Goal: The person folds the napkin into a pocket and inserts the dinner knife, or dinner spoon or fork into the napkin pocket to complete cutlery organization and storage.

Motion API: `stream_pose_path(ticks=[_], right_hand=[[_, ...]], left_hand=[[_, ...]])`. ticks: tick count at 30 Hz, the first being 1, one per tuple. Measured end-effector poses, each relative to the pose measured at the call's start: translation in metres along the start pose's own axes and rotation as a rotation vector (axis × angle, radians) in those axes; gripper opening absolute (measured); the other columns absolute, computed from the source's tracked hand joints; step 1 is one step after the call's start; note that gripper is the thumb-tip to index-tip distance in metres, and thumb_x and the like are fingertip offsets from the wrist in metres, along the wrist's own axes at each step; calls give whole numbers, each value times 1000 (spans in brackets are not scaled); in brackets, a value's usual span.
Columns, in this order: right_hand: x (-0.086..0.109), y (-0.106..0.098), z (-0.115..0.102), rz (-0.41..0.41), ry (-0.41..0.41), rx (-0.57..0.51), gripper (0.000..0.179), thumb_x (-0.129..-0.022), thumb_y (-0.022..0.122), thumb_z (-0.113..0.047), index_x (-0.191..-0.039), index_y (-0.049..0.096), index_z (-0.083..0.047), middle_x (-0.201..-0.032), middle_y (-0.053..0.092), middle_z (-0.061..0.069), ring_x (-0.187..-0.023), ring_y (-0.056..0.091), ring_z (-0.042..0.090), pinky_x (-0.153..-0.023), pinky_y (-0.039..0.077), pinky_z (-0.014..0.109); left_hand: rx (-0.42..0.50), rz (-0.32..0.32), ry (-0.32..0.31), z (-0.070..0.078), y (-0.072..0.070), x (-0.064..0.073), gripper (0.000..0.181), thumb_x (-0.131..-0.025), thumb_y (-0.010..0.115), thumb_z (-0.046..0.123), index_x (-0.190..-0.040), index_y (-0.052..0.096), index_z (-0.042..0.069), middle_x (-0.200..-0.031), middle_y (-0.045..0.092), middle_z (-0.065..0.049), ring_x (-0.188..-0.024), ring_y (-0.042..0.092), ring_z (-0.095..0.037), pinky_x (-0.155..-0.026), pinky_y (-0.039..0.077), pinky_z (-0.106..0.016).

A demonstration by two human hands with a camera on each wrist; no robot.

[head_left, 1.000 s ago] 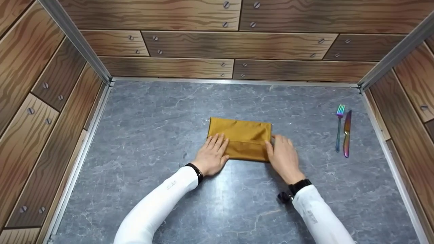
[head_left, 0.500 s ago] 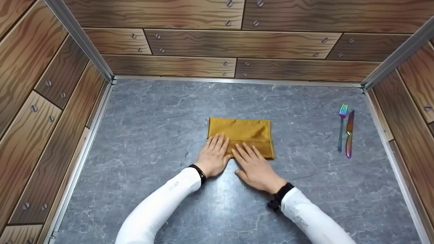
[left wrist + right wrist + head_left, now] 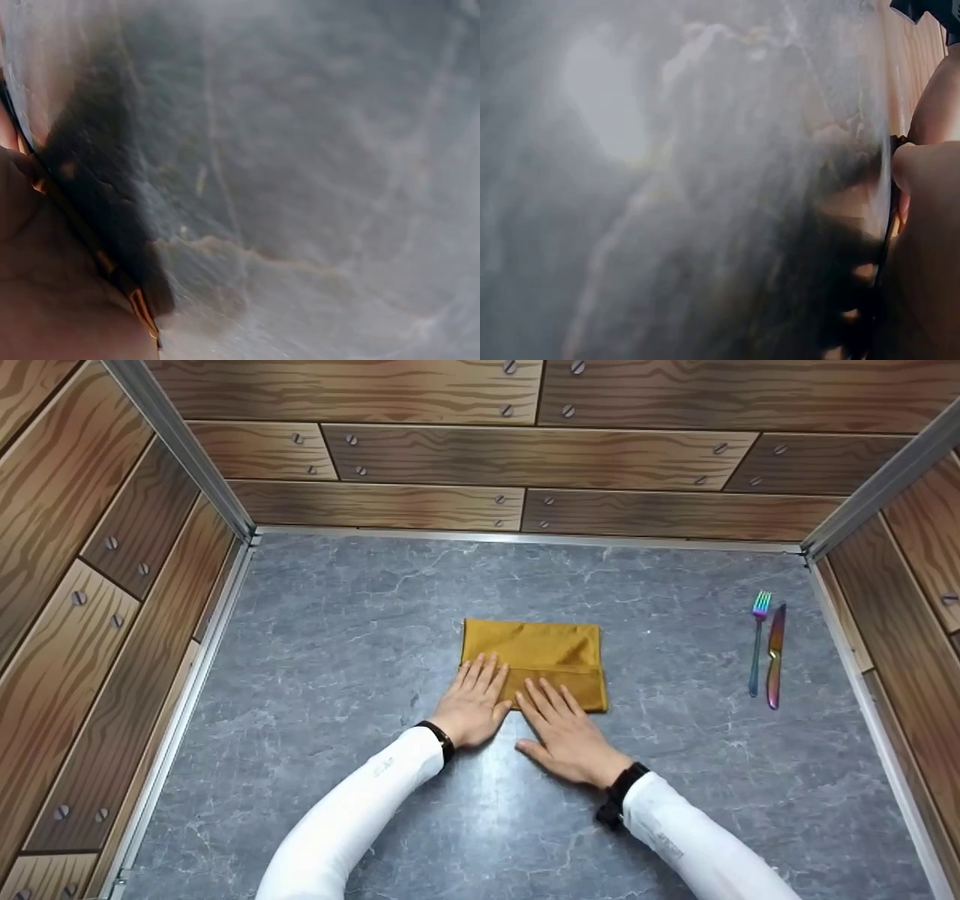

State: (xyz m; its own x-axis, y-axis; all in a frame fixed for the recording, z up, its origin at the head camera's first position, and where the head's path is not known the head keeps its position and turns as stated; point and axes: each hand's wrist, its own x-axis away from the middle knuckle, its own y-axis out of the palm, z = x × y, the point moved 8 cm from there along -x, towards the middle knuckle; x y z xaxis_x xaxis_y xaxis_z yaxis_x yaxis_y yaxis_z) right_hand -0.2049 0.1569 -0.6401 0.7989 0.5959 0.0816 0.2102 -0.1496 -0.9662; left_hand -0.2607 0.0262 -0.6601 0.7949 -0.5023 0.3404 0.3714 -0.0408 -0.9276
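Note:
A mustard-yellow cloth point(image 3: 531, 641), folded into a flat rectangle, lies mid-table in the head view, a crosswise fold edge running along it. My left hand point(image 3: 471, 705) rests on its left near corner with the fingers straight. Beside it, my right hand point(image 3: 568, 735) lays its straight fingers on the cloth's near edge, thumb spread out over the table. Both hands hide parts of the near edge. In the left wrist view the palm point(image 3: 67, 300) shows close up at the left; the right wrist view has the right hand point(image 3: 930, 247) along its right edge.
A rainbow-coloured fork point(image 3: 757, 641) and a matching knife point(image 3: 775, 656) lie side by side at the right. The grey marbled table point(image 3: 337, 607) is enclosed by wood-patterned walls point(image 3: 375, 506) at the back and both sides.
My right hand has left the cloth's right edge, moving left and nearer, and now lies flat on the near edge. The cloth's right side lies straighter. The left hand stays in place.

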Motion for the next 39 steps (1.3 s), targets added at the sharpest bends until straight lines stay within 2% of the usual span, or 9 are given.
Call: stream_pose_path(ticks=[2, 8, 18, 25, 33, 39], right_hand=[[1, 2, 2, -8, 7, 6, 78, -107, 33, -59, -164, 17, -8, -170, 6, 14, -156, 2, 33, -125, 2, 53], [7, -4, 6, 13, 21, -37, 78, -107, 38, -55, -163, 19, -4, -169, 7, 20, -156, 4, 38, -124, 3, 56], [18, -6, 21, 38, 75, -84, 77, -107, 39, -56, -164, 20, -8, -169, 7, 21, -155, 1, 42, -123, 1, 58], [24, -7, 32, 31, 150, -50, 78, -107, 41, -56, -164, 17, -8, -169, 3, 22, -155, 0, 41, -124, 4, 55], [26, -6, 37, 6, 167, -34, 79, -107, 38, -57, -164, 12, -10, -169, -2, 19, -156, -4, 36, -125, 1, 51], [26, -4, 38, -10, 176, -33, 80, -106, 34, -60, -165, 9, -12, -169, -5, 18, -156, -8, 34, -125, -2, 48]], left_hand=[[11, 5, 3, -1, 0, 0, 67, -109, 10, 51, -163, -10, 17, -168, -19, -6, -153, -21, -24, -121, -17, -42], [3, 12, 1, -1, 1, -1, 67, -109, 11, 52, -163, -10, 18, -168, -19, -6, -153, -21, -25, -120, -18, -42], [-8, 8, -7, -1, 1, 0, 67, -109, 13, 52, -162, -11, 18, -168, -20, -6, -153, -21, -26, -120, -18, -43], [2, 2, -12, -1, 1, -2, 67, -109, 11, 53, -162, -11, 18, -168, -21, -5, -153, -22, -25, -121, -17, -43], [23, 10, -13, 0, -1, 1, 67, -110, 14, 52, -164, -9, 18, -169, -18, -5, -153, -20, -25, -121, -17, -43], [6, 1, -14, -1, 1, -1, 68, -109, 13, 53, -161, -14, 19, -166, -24, -5, -152, -24, -25, -119, -20, -43]])
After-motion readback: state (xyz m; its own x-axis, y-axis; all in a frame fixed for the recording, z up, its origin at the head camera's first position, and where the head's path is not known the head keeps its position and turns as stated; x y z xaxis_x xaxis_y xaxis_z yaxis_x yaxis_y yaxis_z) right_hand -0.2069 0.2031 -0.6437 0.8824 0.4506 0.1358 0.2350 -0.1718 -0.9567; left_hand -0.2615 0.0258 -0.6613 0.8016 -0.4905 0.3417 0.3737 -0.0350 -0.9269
